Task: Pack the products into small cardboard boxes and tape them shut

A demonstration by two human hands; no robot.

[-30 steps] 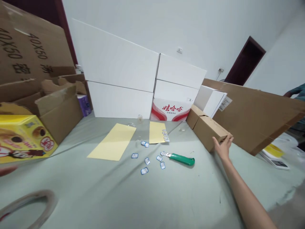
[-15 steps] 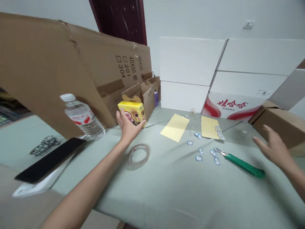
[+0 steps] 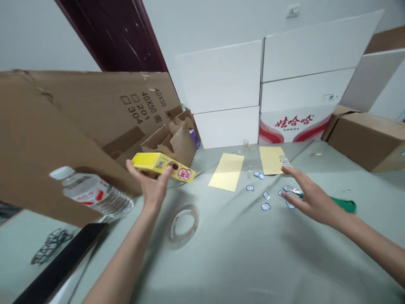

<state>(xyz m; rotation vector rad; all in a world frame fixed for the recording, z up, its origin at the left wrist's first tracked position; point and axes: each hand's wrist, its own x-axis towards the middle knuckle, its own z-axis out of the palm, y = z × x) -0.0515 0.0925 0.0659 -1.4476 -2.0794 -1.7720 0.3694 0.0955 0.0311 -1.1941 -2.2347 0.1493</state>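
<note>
Clearly, a small yellow box (image 3: 161,167) is gripped in the left hand (image 3: 152,188), held tilted above the counter (image 3: 221,253), up and to the left of a roll of clear tape (image 3: 183,223). To the right of the tape, the right hand (image 3: 311,200) is held open and spread, just over small blue-edged labels (image 3: 266,195) and near a green utility knife (image 3: 343,205). Two pale yellow paper sheets (image 3: 226,171) are laid beyond the tape.

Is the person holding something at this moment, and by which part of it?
The left hand holds a small yellow box near its middle, with the thumb on the printed face and the fingers underneath. The right hand holds nothing.
</note>
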